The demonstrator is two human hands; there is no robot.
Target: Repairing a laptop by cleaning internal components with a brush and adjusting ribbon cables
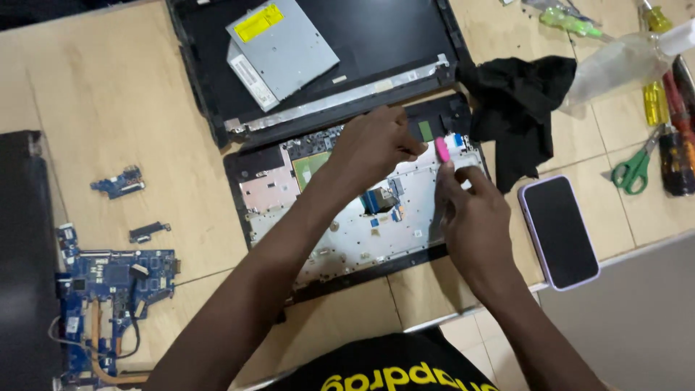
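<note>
— While the opened laptop base [347, 217] lay near the front edge of the bench [108, 94], what were the two hands doing over it?

— Both worked at its far right corner. The right hand [474, 224] pinched a small pink tool [441, 149] between thumb and fingertips, tip up by the corner, where a pale strip ran along the inner frame. That looked like a prying grip, held short for control.

— And the left hand [373, 145]?

— It was curled, fingers bent down onto the far edge of the base just beside the pink tool. It seemed to be steadying the shell or pressing a part, but whether it gripped anything I could not tell; the knuckles hid the fingertips.

— What lay around them?

— Behind the base, toward the far edge, sat the black lid shell [391, 36] with a silver optical drive [282, 47] resting in it. A black cloth [521, 108] was bunched just right of the base, and a phone [559, 232] lay face up near the front right. Green-handled scissors [635, 168] and several screwdrivers [670, 101] were grouped at the right edge, within reach of the tool hand.

— And on the left?

— A blue mainboard [108, 304] with its copper heat pipe lay at the front left corner, with two small daughter boards [119, 182] beyond it, well apart from the base, probably set aside to keep them out of the work.
</note>
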